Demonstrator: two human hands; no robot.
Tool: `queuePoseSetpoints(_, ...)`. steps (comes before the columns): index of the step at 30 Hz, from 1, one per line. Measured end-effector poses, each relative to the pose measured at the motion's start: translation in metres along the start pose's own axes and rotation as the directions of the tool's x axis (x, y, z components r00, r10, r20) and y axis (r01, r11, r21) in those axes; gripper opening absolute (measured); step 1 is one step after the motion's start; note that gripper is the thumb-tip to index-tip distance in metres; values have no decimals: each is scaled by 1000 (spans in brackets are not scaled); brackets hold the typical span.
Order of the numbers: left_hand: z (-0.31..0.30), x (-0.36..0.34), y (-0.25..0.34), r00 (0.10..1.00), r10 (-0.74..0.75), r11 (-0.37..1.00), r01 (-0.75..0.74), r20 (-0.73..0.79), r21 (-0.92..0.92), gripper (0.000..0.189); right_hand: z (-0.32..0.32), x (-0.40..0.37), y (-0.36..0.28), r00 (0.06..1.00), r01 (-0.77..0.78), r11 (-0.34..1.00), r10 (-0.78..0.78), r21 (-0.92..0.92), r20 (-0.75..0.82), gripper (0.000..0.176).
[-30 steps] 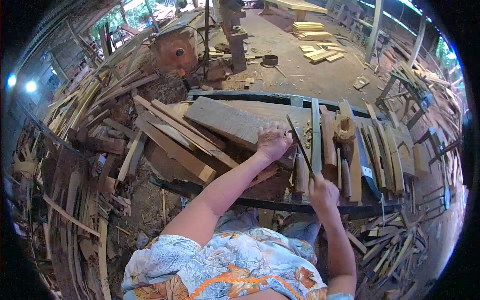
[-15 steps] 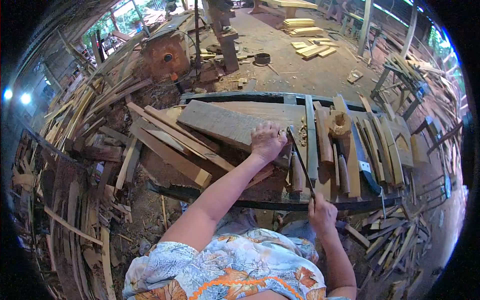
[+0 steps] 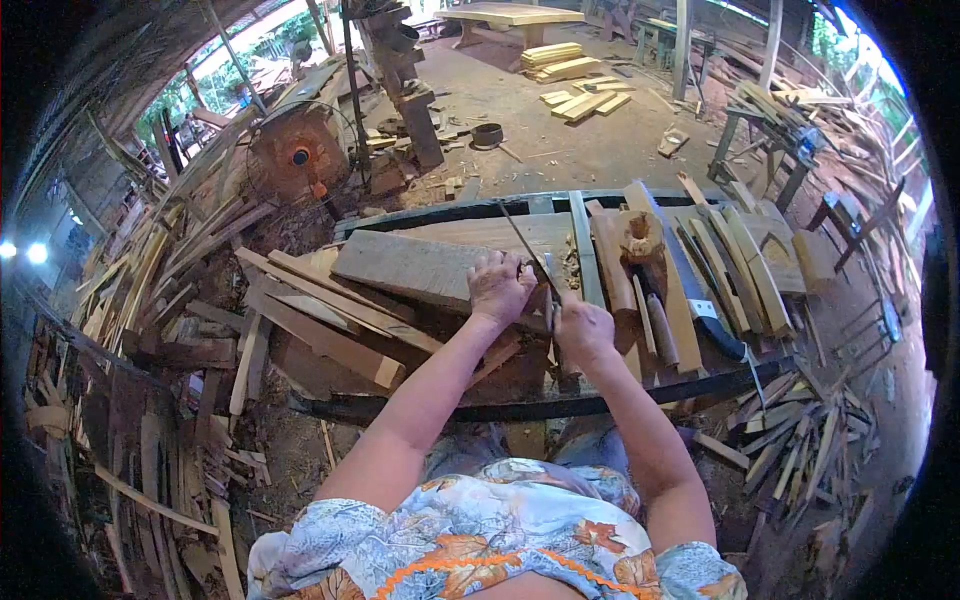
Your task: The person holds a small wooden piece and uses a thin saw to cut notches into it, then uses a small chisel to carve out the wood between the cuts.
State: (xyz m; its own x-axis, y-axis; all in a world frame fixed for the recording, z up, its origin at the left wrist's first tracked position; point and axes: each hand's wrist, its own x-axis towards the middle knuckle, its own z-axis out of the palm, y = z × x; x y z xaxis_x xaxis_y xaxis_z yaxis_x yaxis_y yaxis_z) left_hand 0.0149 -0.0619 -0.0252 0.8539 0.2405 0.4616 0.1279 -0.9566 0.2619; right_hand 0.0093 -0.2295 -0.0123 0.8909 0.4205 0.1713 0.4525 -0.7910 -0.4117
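Observation:
My right hand (image 3: 583,330) is closed around the handle end of a long, narrow dark file (image 3: 521,232), which points away from me and to the left. The file's blade passes close beside the fingers of my left hand (image 3: 500,288). That hand rests at the right end of a thick weathered plank (image 3: 400,265), its fingers curled. Whatever small piece they pinch is too hidden to name. Near my right hand, a grey wooden bar (image 3: 586,245) lies across the bench, with a tool's wooden handle (image 3: 661,330) farther right.
A handsaw with a dark handle (image 3: 722,335) lies at the bench's right, near a hollowed wood block (image 3: 640,238). Long strips (image 3: 330,300) lie at the left. Scrap wood (image 3: 800,440) piles up on the ground. Stacked yellow boards (image 3: 560,65) stand farther back.
My right hand has pushed the file forward and left, from the bench's near edge to beside my left hand. The view has shifted slightly; my left hand stays at the plank's end.

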Motion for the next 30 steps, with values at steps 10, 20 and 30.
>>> queuePoseSetpoints(10,3,1,-4,998,13,999,-16,-60,-49,27,-35,-116,32,999,-3,999,2,45,35,16)
queuePoseSetpoints(20,3,0,-1,1000,7,1000,-7,-29,-26,28,4,2,6,1000,10,1000,-10,5,7,23)
queuePoseSetpoints(30,2,1,0,1000,-2,1000,2,-9,25,26,-33,-124,40,1000,-30,1000,30,2,2,15)
